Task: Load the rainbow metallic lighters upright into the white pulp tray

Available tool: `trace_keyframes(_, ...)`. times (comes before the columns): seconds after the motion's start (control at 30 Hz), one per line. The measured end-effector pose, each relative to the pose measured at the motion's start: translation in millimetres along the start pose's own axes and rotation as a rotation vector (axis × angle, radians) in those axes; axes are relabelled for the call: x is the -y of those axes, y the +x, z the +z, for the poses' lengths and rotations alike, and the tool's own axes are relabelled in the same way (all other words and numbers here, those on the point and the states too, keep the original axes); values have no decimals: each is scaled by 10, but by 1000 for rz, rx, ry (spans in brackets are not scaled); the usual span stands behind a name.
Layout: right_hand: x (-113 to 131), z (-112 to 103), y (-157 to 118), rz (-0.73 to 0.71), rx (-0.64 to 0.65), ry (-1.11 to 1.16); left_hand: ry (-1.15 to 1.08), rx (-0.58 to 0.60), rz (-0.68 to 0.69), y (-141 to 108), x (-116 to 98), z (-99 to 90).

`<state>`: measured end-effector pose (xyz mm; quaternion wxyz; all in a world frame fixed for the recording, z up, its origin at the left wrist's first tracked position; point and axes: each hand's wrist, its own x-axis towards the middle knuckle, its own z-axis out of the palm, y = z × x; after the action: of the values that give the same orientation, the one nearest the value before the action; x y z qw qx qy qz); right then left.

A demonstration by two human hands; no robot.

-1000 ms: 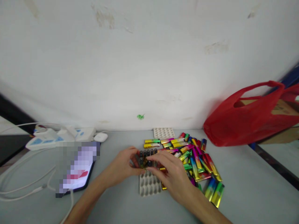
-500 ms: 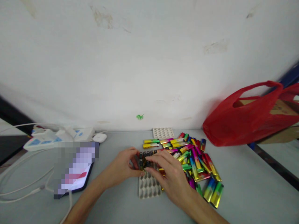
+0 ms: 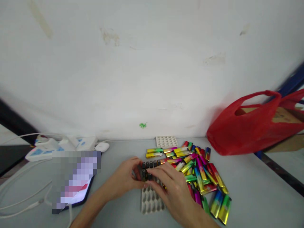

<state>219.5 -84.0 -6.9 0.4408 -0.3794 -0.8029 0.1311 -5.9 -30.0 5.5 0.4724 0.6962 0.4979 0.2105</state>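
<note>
A grey molded tray with rows of hollows lies in front of me. Several lighters stand upright in its far rows, their black tops showing. My left hand is curled around the left end of these rows, thumb in front and fingers behind. My right hand pinches a lighter in the second row between thumb and fingertips; the hand hides most of it. Beside the right hand spreads a pile of shiny multicoloured lighters lying flat.
A second pale tray lies against the wall. A red bag with cardboard inside stands at the right. To the left are a phone, a power strip, a white charger and loose white cables.
The whole view has shifted, so the table sits slightly lower. My right hand's fingertips have moved slightly left along the second row; my left hand keeps its place at the rows' end.
</note>
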Motion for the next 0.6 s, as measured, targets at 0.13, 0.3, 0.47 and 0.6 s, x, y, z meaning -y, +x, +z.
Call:
trace_keyframes(0.13, 2, 37, -26, -29, -10, -82, -90, 24, -27, 11, 37, 23)
trace_keyframes(0.3, 66, -2, -3, -12, -52, -87, -229, 192, -49, -94, 51, -139)
trace_keyframes(0.47, 140, -112, 61, 45, -118, 14, -211, 181, 42, -95, 98, -260)
trace_keyframes(0.6, 143, -204, 117, 125, -236, 11, 92, -204, 127, 45, 148, -153)
